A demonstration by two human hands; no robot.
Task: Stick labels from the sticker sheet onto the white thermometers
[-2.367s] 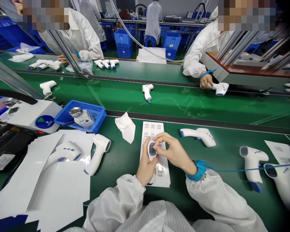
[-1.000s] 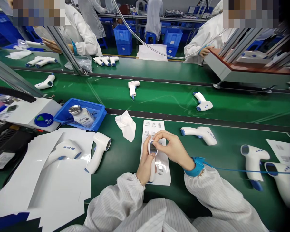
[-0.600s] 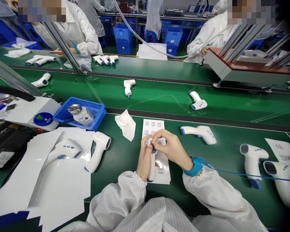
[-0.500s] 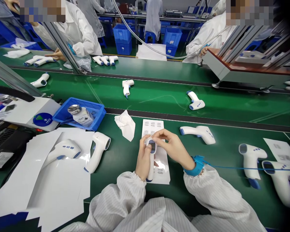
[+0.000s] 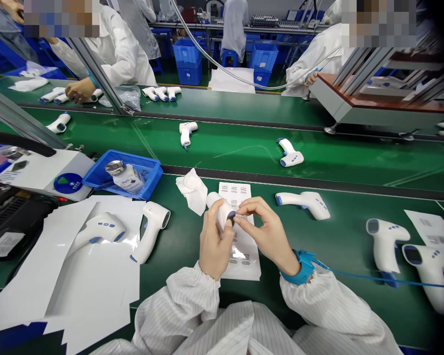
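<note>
My left hand (image 5: 212,241) is wrapped round a white infrared thermometer (image 5: 219,209), its head tilted up and to the left. My right hand (image 5: 263,230) pinches at the thermometer's display end with thumb and forefinger; what the fingertips hold is too small to make out. Both hands hover over a white sheet of printed labels (image 5: 240,236) lying on the dark green bench. A blue strap (image 5: 301,266) with a blue cord circles my right wrist.
Two white thermometers (image 5: 153,231) lie on white sheets at left, another (image 5: 305,203) to the right, two more (image 5: 387,241) at far right. A crumpled wipe (image 5: 193,190) and a blue tray (image 5: 148,170) with a bottle (image 5: 126,178) sit ahead. Thermometers (image 5: 290,155) ride the green conveyor; other workers sit beyond.
My left hand has turned the thermometer so its head points up-left instead of its display facing me. My right fingers stayed pinched at its end. Thermometers on the conveyor have moved left.
</note>
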